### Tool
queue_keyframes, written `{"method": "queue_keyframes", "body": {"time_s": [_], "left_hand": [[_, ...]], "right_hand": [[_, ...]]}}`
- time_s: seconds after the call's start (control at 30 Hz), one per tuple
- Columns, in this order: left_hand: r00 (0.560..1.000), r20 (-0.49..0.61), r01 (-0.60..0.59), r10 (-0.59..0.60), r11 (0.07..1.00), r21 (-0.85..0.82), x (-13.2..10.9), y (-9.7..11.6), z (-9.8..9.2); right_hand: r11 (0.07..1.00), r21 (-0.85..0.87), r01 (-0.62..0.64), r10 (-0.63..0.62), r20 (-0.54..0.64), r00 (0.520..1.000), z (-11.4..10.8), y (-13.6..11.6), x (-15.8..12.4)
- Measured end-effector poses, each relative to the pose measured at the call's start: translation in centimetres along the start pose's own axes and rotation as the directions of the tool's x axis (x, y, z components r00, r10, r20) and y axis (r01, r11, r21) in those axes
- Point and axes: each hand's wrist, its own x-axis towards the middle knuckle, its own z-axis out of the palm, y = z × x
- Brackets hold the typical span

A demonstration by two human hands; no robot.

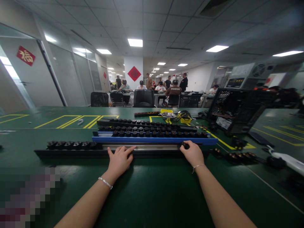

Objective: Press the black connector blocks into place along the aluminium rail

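Note:
A long black rail [78,153] with a metallic inner channel lies across the green table in front of me. Several small black parts [76,144] sit in a row at its left end. My left hand [120,160] rests on the rail's middle with fingers spread, holding nothing. Near the rail's right end, my right hand [193,154] pinches a small black part [185,145], mostly covered by the fingers. Just behind lies a blue rail [154,139] lined with similar black parts, and another dark rail [142,122] stands beyond it.
Loose black parts [242,156] lie in a row to the right. An open black computer case [234,109] stands at the back right, near a metal dish [168,115] and yellow containers. A white handled object [287,160] is at the right edge. People sit and stand in the background.

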Motion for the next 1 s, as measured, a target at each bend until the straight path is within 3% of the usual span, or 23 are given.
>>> {"method": "queue_keyframes", "body": {"time_s": [0.3, 1.0], "left_hand": [[1.0, 0.007, -0.002, 0.003, 1.0, -0.011, 0.0, -0.1, 0.0], [0.999, 0.031, 0.017, -0.017, 1.0, 0.004, 0.0, 0.2, -0.3]], "right_hand": [[0.999, 0.007, -0.044, 0.044, -0.017, 0.999, -0.3, 0.8, 0.1], [0.999, -0.034, -0.017, 0.016, -0.049, 0.999, -0.3, 1.5, 0.3]]}}
